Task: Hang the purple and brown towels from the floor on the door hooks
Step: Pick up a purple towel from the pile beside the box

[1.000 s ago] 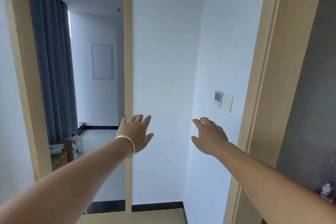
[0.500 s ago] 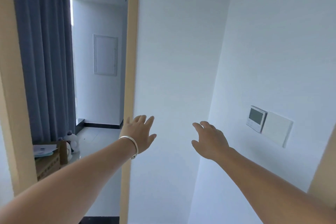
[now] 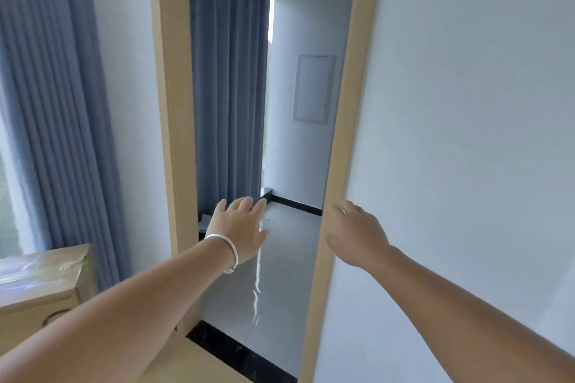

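Since the earlier frames the view has swung left and closed on the light wooden door frame [image 3: 169, 102], which now fills the middle, while a pale wooden cabinet corner [image 3: 43, 277] has come in at lower left. Nearest, both arms reach forward: the left hand [image 3: 241, 228], with a silver bangle [image 3: 222, 250] on its wrist, is spread and holds nothing; the right hand [image 3: 354, 232] is relaxed and empty too. Beyond lie the glossy grey floor [image 3: 280, 274], the blue-grey pleated curtain [image 3: 228, 87] and a white wall panel [image 3: 314, 88]. Neither the purple nor the brown towel, nor any hook, is in view, so their direction and long axis cannot be told. The likely risk is walking on without spotting them, or clipping the frame.
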